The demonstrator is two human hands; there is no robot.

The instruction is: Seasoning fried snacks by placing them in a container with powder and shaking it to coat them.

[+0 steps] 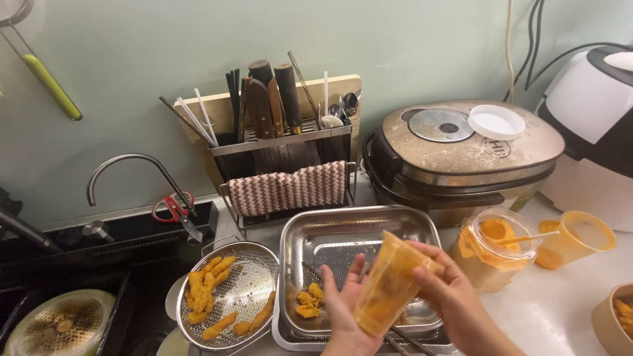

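Both hands hold one cup (388, 285) over the tray (359, 227). The cup is clear plastic, smeared orange, and it is tipped on its side with its open mouth up and to the right. The left hand (347, 304) is under it, flat and open, with the fingers (357, 270) touching the cup's side. The right hand (448, 290) is curled around the top end and grips the rim.

In the tray, just left of the cup, lie a few orange fried pieces (308, 301). Something thin and dark, maybe tongs, lies in the tray too; most of it is hidden by the hands. Left of the tray sits a round strainer (256, 273) with more long orange pieces. Right of the tray stands a jar (491, 254) of orange powder with a stick in it. Farther right lies a second cup (575, 238) on its side. Behind the tray is a cooker (461, 155) with a white lid (496, 122) on top.

It looks like the cup is being turned or tipped over the tray. I think the hands must hold it steady, so nothing falls outside the tray.
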